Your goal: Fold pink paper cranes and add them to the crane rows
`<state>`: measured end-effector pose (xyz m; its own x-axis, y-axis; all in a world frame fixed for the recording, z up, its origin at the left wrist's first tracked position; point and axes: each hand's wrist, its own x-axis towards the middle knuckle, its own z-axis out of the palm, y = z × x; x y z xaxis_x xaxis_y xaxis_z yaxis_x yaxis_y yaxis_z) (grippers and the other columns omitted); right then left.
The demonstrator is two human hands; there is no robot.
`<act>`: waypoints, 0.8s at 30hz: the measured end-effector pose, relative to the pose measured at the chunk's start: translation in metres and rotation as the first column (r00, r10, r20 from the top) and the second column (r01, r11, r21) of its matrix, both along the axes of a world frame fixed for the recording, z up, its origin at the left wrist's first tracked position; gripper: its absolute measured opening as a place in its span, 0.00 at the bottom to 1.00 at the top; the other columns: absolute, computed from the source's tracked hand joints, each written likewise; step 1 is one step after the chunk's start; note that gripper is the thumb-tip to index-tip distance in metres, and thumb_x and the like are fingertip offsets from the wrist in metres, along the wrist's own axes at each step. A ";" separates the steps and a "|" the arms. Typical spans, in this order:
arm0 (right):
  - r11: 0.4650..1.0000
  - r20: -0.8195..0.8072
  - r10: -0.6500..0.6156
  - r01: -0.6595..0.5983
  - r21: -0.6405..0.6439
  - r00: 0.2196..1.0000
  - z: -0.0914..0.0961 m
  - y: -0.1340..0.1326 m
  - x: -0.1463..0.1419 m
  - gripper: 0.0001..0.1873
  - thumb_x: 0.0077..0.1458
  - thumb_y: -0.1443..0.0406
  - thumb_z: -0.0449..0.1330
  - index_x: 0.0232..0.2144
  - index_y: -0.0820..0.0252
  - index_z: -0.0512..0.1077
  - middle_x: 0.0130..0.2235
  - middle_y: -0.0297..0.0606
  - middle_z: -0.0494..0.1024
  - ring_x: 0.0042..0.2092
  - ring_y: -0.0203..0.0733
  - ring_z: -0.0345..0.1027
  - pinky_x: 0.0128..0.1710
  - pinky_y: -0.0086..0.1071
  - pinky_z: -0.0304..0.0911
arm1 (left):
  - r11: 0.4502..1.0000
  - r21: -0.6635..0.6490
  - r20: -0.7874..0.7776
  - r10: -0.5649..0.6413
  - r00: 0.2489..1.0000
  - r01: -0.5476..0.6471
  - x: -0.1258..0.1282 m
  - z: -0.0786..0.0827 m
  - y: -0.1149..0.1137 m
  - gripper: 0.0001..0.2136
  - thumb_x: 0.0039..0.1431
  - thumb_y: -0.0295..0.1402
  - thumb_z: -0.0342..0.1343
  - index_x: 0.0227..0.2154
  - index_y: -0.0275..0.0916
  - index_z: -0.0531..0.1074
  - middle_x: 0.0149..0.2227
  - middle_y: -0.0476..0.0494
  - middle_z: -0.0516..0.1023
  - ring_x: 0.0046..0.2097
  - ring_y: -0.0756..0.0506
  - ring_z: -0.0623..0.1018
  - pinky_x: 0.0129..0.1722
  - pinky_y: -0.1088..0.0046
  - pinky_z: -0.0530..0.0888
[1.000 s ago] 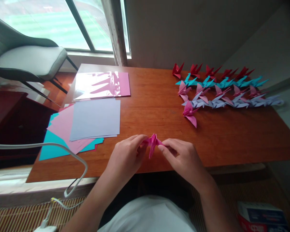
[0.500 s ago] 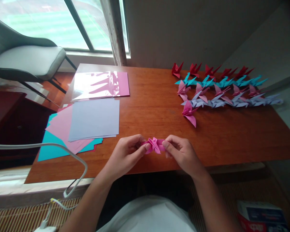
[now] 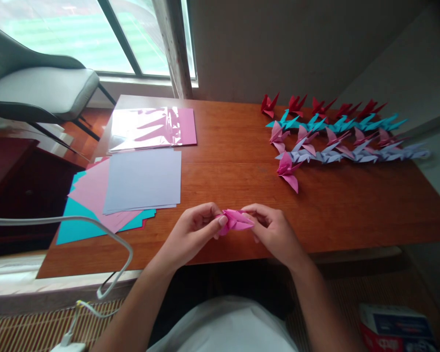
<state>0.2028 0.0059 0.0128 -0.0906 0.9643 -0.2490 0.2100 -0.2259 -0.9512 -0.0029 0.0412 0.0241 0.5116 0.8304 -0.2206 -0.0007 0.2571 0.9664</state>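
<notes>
Between my hands, over the front edge of the table, is a bright pink folded paper crane (image 3: 237,220). My left hand (image 3: 200,232) pinches its left end between thumb and fingers. At the other end, my right hand (image 3: 273,230) closes on the crane with thumb and fingertips, partly hidden behind the paper. A finished crane (image 3: 288,172) of the same bright pink sits farther back to the right. Behind it run rows of lavender cranes (image 3: 328,155), pale pink cranes (image 3: 335,142), turquoise cranes (image 3: 317,122) and red cranes (image 3: 297,105).
Lavender sheets (image 3: 143,178) lie over pale pink sheets (image 3: 91,188) and turquoise sheets (image 3: 78,225) on the left of the table (image 3: 227,166). A clear-wrapped pack of pink paper (image 3: 187,127) is behind them. A white cable (image 3: 126,249) loops past the table's left front corner.
The bright pink crane has turned in my hands, so its pointed folds now reach to the right. My right thumb has shifted along the paper; my left hand has barely moved.
</notes>
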 end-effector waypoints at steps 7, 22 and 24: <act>0.999 0.097 0.032 -0.031 -0.010 0.995 0.005 0.003 -0.002 0.13 0.62 0.56 0.60 0.36 0.59 0.77 0.26 0.33 0.76 0.23 0.35 0.68 0.24 0.28 0.60 | 0.981 0.157 -0.170 -0.086 0.982 0.113 0.004 -0.005 -0.003 0.14 0.66 0.40 0.56 0.30 0.35 0.71 0.29 0.48 0.73 0.31 0.51 0.69 0.30 0.77 0.66; 0.995 -0.279 0.051 -0.072 -0.069 0.959 0.010 0.001 0.006 0.19 0.61 0.52 0.62 0.26 0.59 0.70 0.19 0.27 0.68 0.21 0.31 0.56 0.23 0.28 0.50 | 0.993 0.031 -0.058 -0.109 0.992 0.111 0.005 0.002 0.001 0.14 0.63 0.42 0.60 0.29 0.34 0.77 0.26 0.48 0.74 0.29 0.51 0.67 0.28 0.77 0.64; 0.996 -0.353 -0.012 -0.018 -0.082 0.936 0.007 0.000 0.004 0.19 0.59 0.51 0.62 0.25 0.59 0.70 0.18 0.27 0.66 0.20 0.30 0.53 0.21 0.28 0.47 | 0.999 -0.036 0.007 -0.034 0.999 0.034 0.008 0.000 -0.001 0.15 0.60 0.43 0.63 0.27 0.34 0.77 0.24 0.48 0.73 0.27 0.52 0.66 0.28 0.77 0.63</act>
